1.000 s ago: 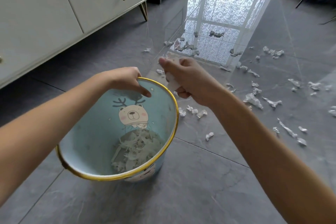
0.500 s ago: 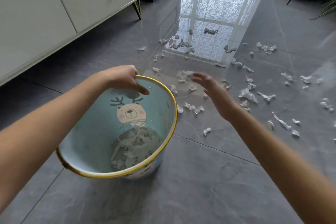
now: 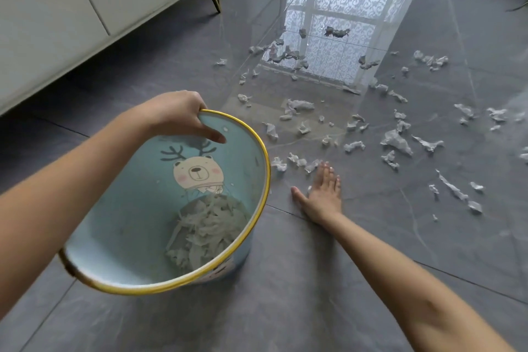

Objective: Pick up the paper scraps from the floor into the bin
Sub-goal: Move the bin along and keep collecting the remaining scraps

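A light blue bin (image 3: 120, 237) with a gold rim and a bear drawing stands tilted on the grey floor, with torn paper lying in its bottom. My left hand (image 3: 174, 117) grips its far rim, thumb inside. My right hand (image 3: 323, 191) lies flat on the floor just right of the bin, fingers straight and spread, over a small scrap (image 3: 309, 188). Its fingertips reach a row of white paper scraps (image 3: 297, 161). Several more scraps (image 3: 395, 141) are scattered ahead and to the right.
A white cabinet (image 3: 85, 3) with gold legs runs along the left. A bright window reflection (image 3: 343, 23) lies on the glossy tiles ahead, with scraps across it. Dark furniture legs show at the top right.
My right hand held paper at the bin's rim, then opened and swung out to the right and down onto the floor. The left hand kept hold of the bin.
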A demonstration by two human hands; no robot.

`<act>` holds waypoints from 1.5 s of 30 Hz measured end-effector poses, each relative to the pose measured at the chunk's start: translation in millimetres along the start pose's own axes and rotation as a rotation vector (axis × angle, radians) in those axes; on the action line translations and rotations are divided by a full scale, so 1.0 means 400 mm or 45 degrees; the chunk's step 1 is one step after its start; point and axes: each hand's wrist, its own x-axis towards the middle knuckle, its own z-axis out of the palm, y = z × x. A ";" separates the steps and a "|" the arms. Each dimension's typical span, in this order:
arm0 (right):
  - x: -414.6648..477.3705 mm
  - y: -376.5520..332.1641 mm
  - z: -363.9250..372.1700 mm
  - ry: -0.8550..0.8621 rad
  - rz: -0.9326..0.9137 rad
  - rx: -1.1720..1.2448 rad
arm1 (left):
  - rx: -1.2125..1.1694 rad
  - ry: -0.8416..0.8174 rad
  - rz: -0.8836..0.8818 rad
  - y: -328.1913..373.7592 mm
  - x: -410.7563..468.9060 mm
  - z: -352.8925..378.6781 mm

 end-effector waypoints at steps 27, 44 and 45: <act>0.043 -0.035 0.080 0.290 -0.907 0.572 | -0.075 0.024 -0.039 -0.007 0.022 0.003; -0.034 -0.240 -0.372 -0.252 -0.263 2.440 | -0.079 0.026 -0.009 -0.020 0.028 0.007; -0.060 -0.269 -0.401 -0.258 -0.384 2.371 | -0.076 0.019 -0.014 -0.021 0.029 0.007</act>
